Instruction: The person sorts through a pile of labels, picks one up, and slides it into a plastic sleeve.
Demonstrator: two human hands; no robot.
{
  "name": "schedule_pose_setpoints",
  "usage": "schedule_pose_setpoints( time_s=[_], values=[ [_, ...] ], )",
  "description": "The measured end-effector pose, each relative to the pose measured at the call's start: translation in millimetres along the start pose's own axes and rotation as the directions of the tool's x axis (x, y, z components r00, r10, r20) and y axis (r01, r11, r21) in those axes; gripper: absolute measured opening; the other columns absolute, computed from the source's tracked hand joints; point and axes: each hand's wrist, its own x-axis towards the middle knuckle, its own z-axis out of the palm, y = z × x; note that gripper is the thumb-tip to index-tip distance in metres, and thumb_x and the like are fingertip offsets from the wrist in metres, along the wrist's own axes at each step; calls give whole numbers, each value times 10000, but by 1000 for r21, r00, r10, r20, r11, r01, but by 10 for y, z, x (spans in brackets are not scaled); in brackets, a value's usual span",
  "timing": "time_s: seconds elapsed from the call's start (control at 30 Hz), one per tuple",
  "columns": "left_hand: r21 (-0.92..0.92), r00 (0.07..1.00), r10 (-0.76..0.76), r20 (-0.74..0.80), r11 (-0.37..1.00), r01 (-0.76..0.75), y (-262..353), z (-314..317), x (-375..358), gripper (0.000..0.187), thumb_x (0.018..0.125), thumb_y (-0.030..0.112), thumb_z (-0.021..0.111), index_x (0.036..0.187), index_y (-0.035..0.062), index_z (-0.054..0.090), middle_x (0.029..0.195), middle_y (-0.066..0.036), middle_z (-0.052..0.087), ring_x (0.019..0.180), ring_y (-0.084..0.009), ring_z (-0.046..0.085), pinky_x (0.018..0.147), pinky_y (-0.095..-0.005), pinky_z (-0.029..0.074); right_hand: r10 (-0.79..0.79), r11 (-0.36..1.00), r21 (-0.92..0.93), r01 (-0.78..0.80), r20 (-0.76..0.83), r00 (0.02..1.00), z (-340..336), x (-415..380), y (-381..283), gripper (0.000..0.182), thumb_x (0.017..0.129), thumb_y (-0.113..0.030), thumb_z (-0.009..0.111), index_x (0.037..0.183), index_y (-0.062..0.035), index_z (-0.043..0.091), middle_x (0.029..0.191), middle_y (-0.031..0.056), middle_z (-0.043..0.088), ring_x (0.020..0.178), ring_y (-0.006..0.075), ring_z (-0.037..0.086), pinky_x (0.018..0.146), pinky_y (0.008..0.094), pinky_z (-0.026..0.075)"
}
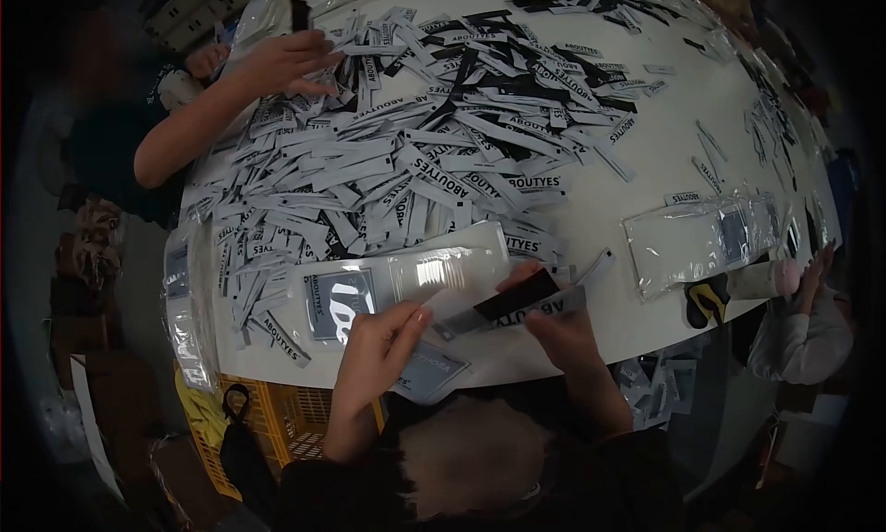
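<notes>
My left hand [377,349] is closed, thumb against fingers, at the left edge of a clear plastic pouch [454,303]. My right hand [565,336] grips a black strip packet [515,295], with another strip marked ABOUTYES [563,303] beside it. Both strips overlap the pouch's right side in this view. Under the hands, a grey printed pouch [434,373] lies at the table edge. Just beyond them is a pile of clear pouches [461,264] with a grey printed panel [325,310] at its left end.
A large heap of white and black strip packets [397,163] covers the table's middle. Another person's hand [291,63] reaches in from the left. At right lie wrapped pouches [678,246] and yellow-black scissors [707,301]. A yellow crate [295,417] stands below the edge.
</notes>
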Motion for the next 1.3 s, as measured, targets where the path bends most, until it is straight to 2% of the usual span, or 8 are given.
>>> schedule_pose_setpoints(
  time_s=[0.53, 0.6, 0.7, 0.83, 0.93, 1.0, 1.1, 1.3],
  values=[
    [13, 999, 34, 18, 999, -34, 2, 122, -20, 143, 872, 121, 550, 919, 4, 618, 530, -129, 482, 417, -167, 462, 432, -267, 364, -167, 557, -771, 308, 259, 951, -237, -4, -23, 181, 828, -126, 611, 976, -21, 604, 693, 87, 596, 604, 119, 561, 571, 291, 442],
    [50, 985, 137, 102, 989, -143, 68, 127, -10, 130, 862, 119, 556, 903, 13, 619, 562, -159, 517, 447, -255, 520, 443, -297, 394, 450, 685, -728, -14, 408, 794, -314, 16, -96, 177, 837, -127, 582, 958, 1, 600, 638, 118, 565, 563, 192, 550, 563, 320, 424],
    [76, 975, 138, 176, 985, -153, 142, 150, 18, 117, 855, 115, 560, 879, 16, 617, 600, -179, 544, 489, -299, 546, 460, -313, 415, 603, 720, -680, -139, 514, 610, -455, 146, 7, 173, 852, -144, 554, 904, 12, 606, 636, 133, 573, 556, 191, 541, 563, 318, 417],
    [76, 941, 318, 116, 942, -328, 86, 308, 0, 112, 836, 125, 590, 842, 17, 617, 621, -177, 558, 495, -303, 541, 467, -302, 421, 186, 828, -541, 149, 515, 837, -336, 120, 318, 194, 858, -173, 556, 864, 10, 620, 684, 115, 610, 607, 113, 547, 579, 285, 424],
    [12, 951, 83, 297, 996, -91, 87, 116, 12, 115, 793, 98, 649, 847, -2, 631, 629, -93, 598, 526, -88, 524, 492, -236, 409, 567, 779, -581, -236, 491, 662, -402, 166, 249, 222, 831, -207, 611, 900, 3, 630, 743, 95, 643, 704, 67, 562, 623, 246, 438],
    [-277, 998, 13, 57, 961, 3, 4, 105, -4, 143, 797, 109, 657, 836, -25, 626, 636, -83, 619, 540, -87, 544, 508, -228, 426, 502, 858, 6, -514, 199, 841, -344, 115, 110, 235, 793, -193, 666, 911, 8, 635, 756, 60, 649, 735, 59, 565, 642, 229, 446],
    [-448, 998, 54, -16, 892, -55, -63, 234, 18, 142, 805, 88, 645, 877, -33, 629, 710, -53, 634, 652, -43, 529, 549, -209, 425, 159, 906, -419, -63, 199, 967, -125, 21, 102, 220, 798, -168, 665, 910, 19, 634, 746, 37, 643, 709, 40, 547, 619, 221, 446],
    [-356, 988, 149, -39, 922, -154, -50, 281, 31, 152, 835, 112, 616, 902, -24, 632, 741, -35, 629, 655, -46, 520, 548, -199, 407, 223, 928, -345, -137, 223, 949, -11, 73, 49, 207, 789, -162, 679, 894, 13, 645, 721, 26, 639, 655, 22, 532, 553, 203, 421]
  ],
)
